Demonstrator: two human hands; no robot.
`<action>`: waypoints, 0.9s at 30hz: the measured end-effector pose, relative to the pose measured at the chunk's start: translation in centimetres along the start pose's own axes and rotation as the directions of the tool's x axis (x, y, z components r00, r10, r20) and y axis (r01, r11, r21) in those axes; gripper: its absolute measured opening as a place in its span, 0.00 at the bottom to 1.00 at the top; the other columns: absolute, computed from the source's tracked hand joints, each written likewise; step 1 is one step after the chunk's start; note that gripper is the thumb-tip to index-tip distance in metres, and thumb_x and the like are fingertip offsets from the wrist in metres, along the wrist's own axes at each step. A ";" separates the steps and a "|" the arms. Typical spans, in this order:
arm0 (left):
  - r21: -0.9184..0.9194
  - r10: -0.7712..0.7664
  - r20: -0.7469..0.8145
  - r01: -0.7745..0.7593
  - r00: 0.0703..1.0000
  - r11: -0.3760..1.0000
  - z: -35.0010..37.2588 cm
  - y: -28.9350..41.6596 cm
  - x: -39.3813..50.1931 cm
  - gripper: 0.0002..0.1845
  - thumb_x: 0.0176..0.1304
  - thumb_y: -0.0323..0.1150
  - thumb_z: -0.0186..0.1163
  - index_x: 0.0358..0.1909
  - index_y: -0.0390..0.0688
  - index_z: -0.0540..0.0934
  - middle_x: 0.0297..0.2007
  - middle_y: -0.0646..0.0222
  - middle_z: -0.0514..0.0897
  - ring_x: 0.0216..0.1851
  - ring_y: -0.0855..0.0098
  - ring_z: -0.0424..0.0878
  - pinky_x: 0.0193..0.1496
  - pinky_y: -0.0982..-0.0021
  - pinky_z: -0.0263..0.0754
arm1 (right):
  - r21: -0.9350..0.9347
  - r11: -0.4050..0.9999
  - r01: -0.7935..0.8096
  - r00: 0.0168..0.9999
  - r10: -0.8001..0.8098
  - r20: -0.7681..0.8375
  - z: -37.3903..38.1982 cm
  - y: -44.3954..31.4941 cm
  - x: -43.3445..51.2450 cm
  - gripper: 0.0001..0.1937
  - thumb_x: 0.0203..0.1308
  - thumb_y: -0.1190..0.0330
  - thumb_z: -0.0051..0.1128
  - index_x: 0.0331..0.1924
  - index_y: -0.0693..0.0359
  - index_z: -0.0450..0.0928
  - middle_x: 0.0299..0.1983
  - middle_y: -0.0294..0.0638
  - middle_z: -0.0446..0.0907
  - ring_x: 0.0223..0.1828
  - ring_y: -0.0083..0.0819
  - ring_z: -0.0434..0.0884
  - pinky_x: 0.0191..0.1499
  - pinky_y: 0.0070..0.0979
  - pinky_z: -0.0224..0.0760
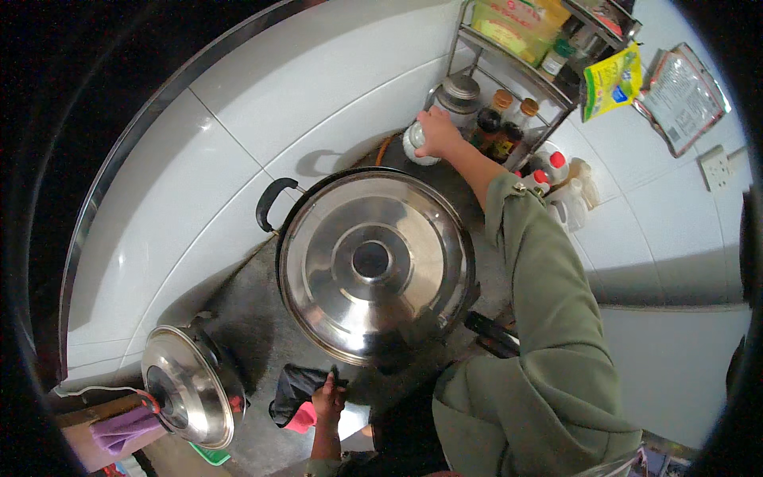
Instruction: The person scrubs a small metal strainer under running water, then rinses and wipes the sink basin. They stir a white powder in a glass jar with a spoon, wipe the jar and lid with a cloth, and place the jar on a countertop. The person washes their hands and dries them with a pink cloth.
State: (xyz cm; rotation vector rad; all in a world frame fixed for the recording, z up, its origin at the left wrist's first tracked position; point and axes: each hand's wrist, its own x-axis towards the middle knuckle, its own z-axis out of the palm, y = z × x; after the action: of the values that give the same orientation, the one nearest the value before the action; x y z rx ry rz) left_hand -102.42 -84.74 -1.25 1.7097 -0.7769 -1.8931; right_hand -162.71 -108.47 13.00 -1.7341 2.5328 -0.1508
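Observation:
My right hand (440, 132) reaches to the back of the counter, its fingers curled over the top of a small white jar (413, 152). Just behind it stands a larger jar with a metal lid (462, 89), beside two dark sauce bottles (505, 128) with orange caps. Below my right arm sits a wide pan (282, 280) covered by a domed stainless steel lid (375, 206). Near the counter's front, my left hand (328, 398) is against a black and pink cloth-like item (292, 387); its grip is partly hidden.
A second lidded steel pot (194, 387) stands left, by a purple cloth (122, 429). Back right, a metal rack (512, 47) holds seasonings near red-capped bottles (551, 164). A black handle (492, 334) lies beside my right sleeve. White tiled walls (197, 155) enclose the corner.

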 end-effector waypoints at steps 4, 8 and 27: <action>-0.073 -0.192 -0.095 0.185 0.977 0.980 0.2 0.2 -0.3 0.24 0.62 0.47 0.67 0.16 0.40 0.78 0.08 0.72 0.71 0.05 0.79 0.61 0.08 0.76 0.52 | 0.010 0.997 -0.074 0.996 0.074 0.046 2.1 0.9 1.6 0.44 0.32 0.56 0.80 0.58 0.61 0.70 0.58 0.52 0.67 0.63 0.54 0.65 0.64 0.45 0.65; 0.129 0.142 -0.008 -0.140 0.990 0.982 0.3 0.4 -0.7 0.26 0.61 0.48 0.68 0.14 0.39 0.77 0.08 0.72 0.70 0.05 0.78 0.60 0.08 0.76 0.50 | -0.030 0.995 -0.092 0.996 0.093 0.016 3.3 1.9 2.8 0.42 0.34 0.55 0.78 0.57 0.61 0.70 0.55 0.53 0.69 0.61 0.54 0.67 0.65 0.44 0.64; -0.015 -0.156 -0.140 0.155 0.978 0.988 1.8 1.2 -0.9 0.34 0.63 0.61 0.60 0.16 0.38 0.80 0.08 0.73 0.67 0.08 0.76 0.62 0.13 0.73 0.53 | 0.142 0.759 0.635 0.700 -0.488 -0.523 -15.5 -12.9 -9.0 0.23 0.61 0.69 0.64 0.61 0.55 0.74 0.56 0.43 0.75 0.52 0.33 0.75 0.52 0.29 0.72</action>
State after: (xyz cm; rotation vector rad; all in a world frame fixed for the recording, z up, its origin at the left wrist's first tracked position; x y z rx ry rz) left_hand -104.10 -84.85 0.35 1.9282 -0.6003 -1.8466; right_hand -149.24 -104.03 29.98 -2.4972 1.9117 -1.0558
